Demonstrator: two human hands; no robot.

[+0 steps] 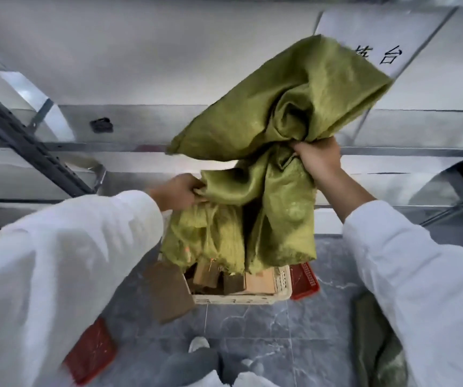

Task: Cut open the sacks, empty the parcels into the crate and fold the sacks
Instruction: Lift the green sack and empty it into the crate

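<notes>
An olive-green woven sack [289, 113] hangs upside down over a cream plastic crate [282, 283] on the floor. My right hand [318, 160] grips the sack bunched at its middle, high up. My left hand [181, 191] pinches a fold of the sack lower at its left side. The sack's open mouth dangles into the crate, above several brown cardboard parcels [233, 280]. One flat brown parcel [167, 291] leans over the crate's left rim.
A red crate [305, 280] sits to the right of the cream one and another red crate [92, 351] lies at lower left. A second green sack [378, 344] lies on the grey tiled floor at right. Metal shelving runs behind. My shoes [199, 343] are below.
</notes>
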